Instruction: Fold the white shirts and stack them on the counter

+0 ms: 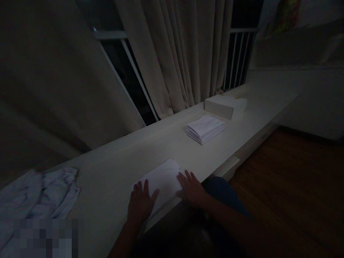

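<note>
Fingers (139, 189) of the left hand (140, 204) lie flat and slightly spread, pressing down on the near left part of a folded white cloth (161, 181); nothing pinched. Right hand (192, 189) also flat, fingers (185, 178) a bit spread, tips resting on the cloth's right edge, palm down. Cloth lies at the near edge of a long pale counter (115, 168), directly between both hands, partly overhanging the edge near the left hand. Farther along the counter, well apart from the hands, sits a neat stack of folded white cloths (205, 128), and just beyond it a white box (223, 105). At far left a crumpled heap of pale fabric (40, 195) rests on the counter. Beige curtain (174, 53) hangs behind, dark window with bars beside it. Wooden floor (290, 186) at right. Scene very dim; fine detail of cloth folds cannot be told.
</note>
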The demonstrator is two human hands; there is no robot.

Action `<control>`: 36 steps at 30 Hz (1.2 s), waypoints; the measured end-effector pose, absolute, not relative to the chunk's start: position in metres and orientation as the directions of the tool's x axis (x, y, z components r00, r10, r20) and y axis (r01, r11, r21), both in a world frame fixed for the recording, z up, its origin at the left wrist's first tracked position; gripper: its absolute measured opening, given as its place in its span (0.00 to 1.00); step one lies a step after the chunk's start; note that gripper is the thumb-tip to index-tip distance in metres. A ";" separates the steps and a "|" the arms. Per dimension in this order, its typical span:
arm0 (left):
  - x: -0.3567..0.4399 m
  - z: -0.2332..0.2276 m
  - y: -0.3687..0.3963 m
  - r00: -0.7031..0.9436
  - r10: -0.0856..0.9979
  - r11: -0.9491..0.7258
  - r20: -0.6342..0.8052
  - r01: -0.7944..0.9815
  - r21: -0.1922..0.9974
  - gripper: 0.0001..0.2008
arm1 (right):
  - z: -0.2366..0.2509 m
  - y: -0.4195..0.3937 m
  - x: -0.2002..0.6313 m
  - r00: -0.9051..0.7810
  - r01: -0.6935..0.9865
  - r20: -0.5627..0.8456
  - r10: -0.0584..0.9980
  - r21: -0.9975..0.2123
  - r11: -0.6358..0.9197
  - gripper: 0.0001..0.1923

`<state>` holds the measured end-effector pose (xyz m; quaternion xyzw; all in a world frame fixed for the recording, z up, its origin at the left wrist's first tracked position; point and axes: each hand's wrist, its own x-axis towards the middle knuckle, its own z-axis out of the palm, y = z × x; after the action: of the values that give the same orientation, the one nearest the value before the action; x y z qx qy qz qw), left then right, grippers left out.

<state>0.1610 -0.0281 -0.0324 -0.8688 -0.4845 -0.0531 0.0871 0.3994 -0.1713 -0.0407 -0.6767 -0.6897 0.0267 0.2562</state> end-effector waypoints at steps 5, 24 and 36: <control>0.164 -0.021 -0.038 0.524 0.831 -0.524 0.188 0.850 -0.055 0.39 | -0.018 -0.165 0.393 0.077 0.929 0.377 0.923 -0.362 0.070 0.31; 0.153 -0.036 -0.039 0.462 0.854 -0.502 0.238 0.852 0.148 0.37 | -0.024 -0.079 0.376 -0.077 0.912 0.219 0.973 -0.380 0.157 0.39; 0.111 -0.047 -0.097 0.435 0.882 -0.469 0.179 0.849 0.246 0.30 | -0.015 -0.080 0.374 -0.126 0.887 0.218 0.968 -0.412 0.208 0.37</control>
<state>0.1110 -0.0973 -0.0467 -0.8451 -0.5120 -0.1418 -0.0594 0.3740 -0.0802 -0.0149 -0.6227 -0.7447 0.0906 0.2223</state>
